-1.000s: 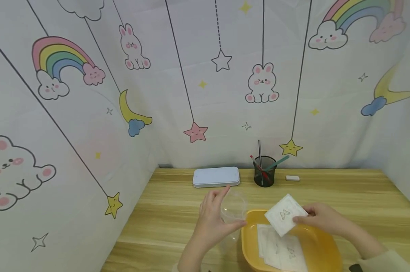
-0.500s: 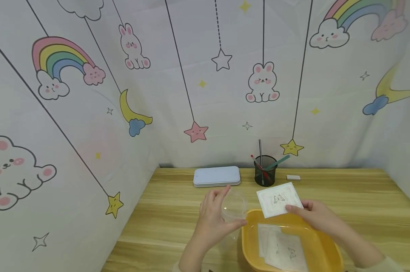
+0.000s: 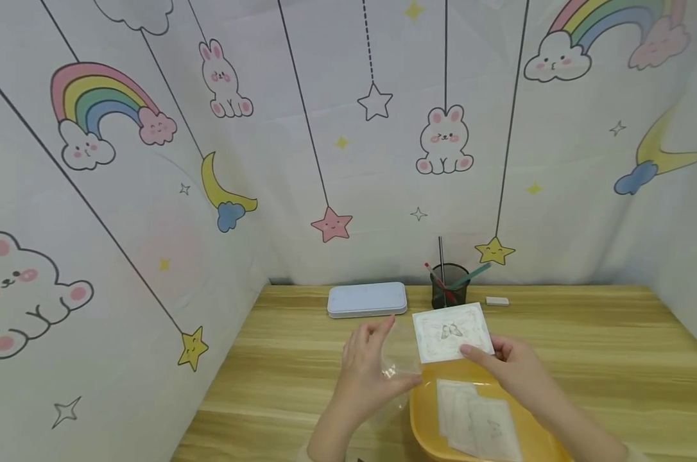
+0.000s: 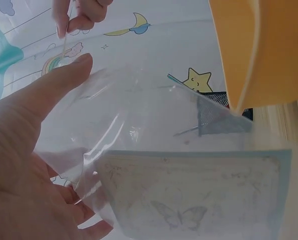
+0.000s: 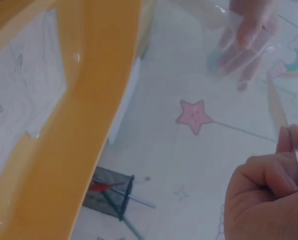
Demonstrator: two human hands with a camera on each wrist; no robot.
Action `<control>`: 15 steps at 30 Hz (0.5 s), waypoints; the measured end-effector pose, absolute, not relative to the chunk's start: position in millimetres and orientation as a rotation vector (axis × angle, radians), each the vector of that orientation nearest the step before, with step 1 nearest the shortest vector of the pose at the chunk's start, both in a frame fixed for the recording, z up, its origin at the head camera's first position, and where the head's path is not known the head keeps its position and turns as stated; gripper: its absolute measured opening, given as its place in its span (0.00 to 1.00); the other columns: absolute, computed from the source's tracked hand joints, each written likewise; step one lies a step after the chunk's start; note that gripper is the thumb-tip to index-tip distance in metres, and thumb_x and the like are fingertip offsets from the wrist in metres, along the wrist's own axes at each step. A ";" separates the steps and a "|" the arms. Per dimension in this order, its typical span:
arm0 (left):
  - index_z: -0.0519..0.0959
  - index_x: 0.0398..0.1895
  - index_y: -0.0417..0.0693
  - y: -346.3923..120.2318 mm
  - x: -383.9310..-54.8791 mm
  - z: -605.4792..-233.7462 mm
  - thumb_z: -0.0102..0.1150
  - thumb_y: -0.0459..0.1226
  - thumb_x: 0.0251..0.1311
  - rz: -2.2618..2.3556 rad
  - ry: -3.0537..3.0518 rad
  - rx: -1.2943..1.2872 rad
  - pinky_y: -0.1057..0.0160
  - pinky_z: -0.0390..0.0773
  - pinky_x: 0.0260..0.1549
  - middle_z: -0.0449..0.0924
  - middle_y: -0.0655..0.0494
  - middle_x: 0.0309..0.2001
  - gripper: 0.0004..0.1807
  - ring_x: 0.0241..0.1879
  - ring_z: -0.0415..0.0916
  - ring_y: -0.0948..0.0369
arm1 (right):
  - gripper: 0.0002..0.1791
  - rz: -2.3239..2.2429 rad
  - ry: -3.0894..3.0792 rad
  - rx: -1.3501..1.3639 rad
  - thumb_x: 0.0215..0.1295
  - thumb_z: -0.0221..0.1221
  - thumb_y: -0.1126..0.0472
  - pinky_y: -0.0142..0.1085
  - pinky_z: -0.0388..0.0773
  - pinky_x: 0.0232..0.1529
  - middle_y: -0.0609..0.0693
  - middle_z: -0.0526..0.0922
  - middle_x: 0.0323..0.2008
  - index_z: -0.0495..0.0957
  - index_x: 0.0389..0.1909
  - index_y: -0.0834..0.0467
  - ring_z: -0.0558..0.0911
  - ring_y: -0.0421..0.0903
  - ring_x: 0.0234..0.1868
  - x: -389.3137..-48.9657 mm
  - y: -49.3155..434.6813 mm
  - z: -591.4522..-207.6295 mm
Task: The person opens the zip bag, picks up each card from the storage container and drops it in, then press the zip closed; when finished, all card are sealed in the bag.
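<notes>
My left hand (image 3: 362,375) holds a clear plastic bag (image 4: 133,125), thumb and fingers curved apart at its mouth. In the left wrist view a butterfly-printed card (image 4: 189,195) shows through the plastic in the lower part of the bag. My right hand (image 3: 510,366) pinches another whitish card (image 3: 449,330) by its right corner, thumb on the printed face. This card has a butterfly in its middle and is raised above the far side of a yellow tray (image 3: 420,423), just right of the bag's mouth. Edge-on, it appears as a thin strip in the right wrist view.
Several similar cards (image 3: 475,420) lie overlapping in the tray. Behind stand a white flat case (image 3: 368,299), a black mesh pen cup (image 3: 448,296) with pens, and a white eraser (image 3: 497,301). A printed curtain (image 3: 383,160) encloses the table's back.
My right hand has moved left and slightly up towards the bag. The card in it has turned from a diamond tilt to nearly level. My left hand has hardly moved.
</notes>
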State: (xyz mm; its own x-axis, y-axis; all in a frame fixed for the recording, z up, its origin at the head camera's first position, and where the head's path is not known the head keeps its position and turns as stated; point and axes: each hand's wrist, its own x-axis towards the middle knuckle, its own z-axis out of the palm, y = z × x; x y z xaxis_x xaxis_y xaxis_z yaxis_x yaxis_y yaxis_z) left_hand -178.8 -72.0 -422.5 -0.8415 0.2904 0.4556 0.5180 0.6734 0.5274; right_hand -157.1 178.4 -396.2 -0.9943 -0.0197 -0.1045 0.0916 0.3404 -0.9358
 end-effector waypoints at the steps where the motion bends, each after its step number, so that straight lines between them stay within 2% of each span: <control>1: 0.63 0.71 0.55 -71.7 -178.7 -422.2 0.78 0.56 0.33 -0.948 -2.563 -0.636 0.46 0.58 0.59 0.66 0.57 0.54 0.56 0.57 0.62 0.59 | 0.25 -1.747 2.512 0.064 0.62 0.62 0.45 0.33 0.64 0.27 0.46 0.74 0.23 0.81 0.48 0.62 0.66 0.42 0.26 -156.8 176.8 -395.4; 4: 0.63 0.71 0.57 -71.2 -178.1 -421.9 0.77 0.58 0.32 -0.917 -2.588 -0.622 0.46 0.58 0.60 0.66 0.57 0.56 0.57 0.57 0.62 0.59 | 0.24 -1.747 2.551 0.045 0.62 0.62 0.45 0.36 0.65 0.31 0.47 0.78 0.28 0.82 0.48 0.61 0.68 0.44 0.32 -156.4 173.4 -393.6; 10: 0.63 0.71 0.55 -69.2 -176.7 -421.3 0.79 0.57 0.29 -0.886 -2.589 -0.618 0.47 0.58 0.60 0.65 0.56 0.56 0.59 0.58 0.61 0.59 | 0.21 -1.742 2.591 -0.026 0.60 0.65 0.48 0.31 0.60 0.19 0.46 0.64 0.17 0.83 0.43 0.61 0.61 0.40 0.19 -156.5 168.5 -394.0; 15: 0.63 0.71 0.54 -68.1 -176.3 -419.8 0.80 0.55 0.27 -0.871 -2.576 -0.618 0.49 0.59 0.59 0.63 0.55 0.56 0.60 0.58 0.60 0.58 | 0.19 -1.716 2.578 -0.110 0.60 0.65 0.49 0.29 0.55 0.15 0.45 0.63 0.15 0.83 0.42 0.62 0.58 0.38 0.15 -157.1 166.4 -396.5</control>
